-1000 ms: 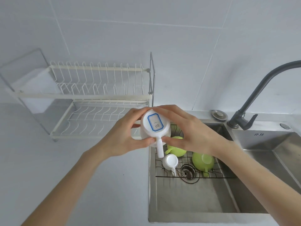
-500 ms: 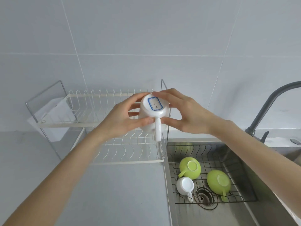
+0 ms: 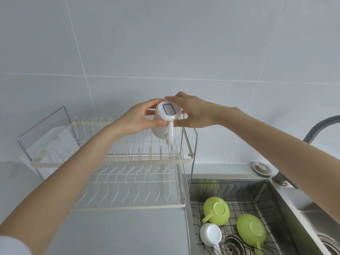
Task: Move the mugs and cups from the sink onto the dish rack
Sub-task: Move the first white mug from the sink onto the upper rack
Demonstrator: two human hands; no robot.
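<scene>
1. The grey bench (image 3: 119, 232) carries a white two-tier wire dish rack (image 3: 128, 161) against the tiled wall; both tiers are bare of crockery.
2. To the rack's right, the stainless sink (image 3: 276, 196) holds a wire grid (image 3: 244, 192); a dark curved faucet (image 3: 316, 127) rises at the far right.
3. On the grid lie three inverted pieces: a green cup (image 3: 217, 210) near the middle; a second green cup (image 3: 251, 230) to its right; a small white mug (image 3: 210, 234) just beside the first, close to the drain (image 3: 232, 243).
4. The left hand (image 3: 138, 119) and the right hand (image 3: 193, 112) both grip a white mug (image 3: 165, 124) between fingers and thumbs; it is upside down, above the rack's top tier at its right end; a blue-bordered label (image 3: 169, 109) sits on its base; its handle (image 3: 170, 134) points down towards the camera.
</scene>
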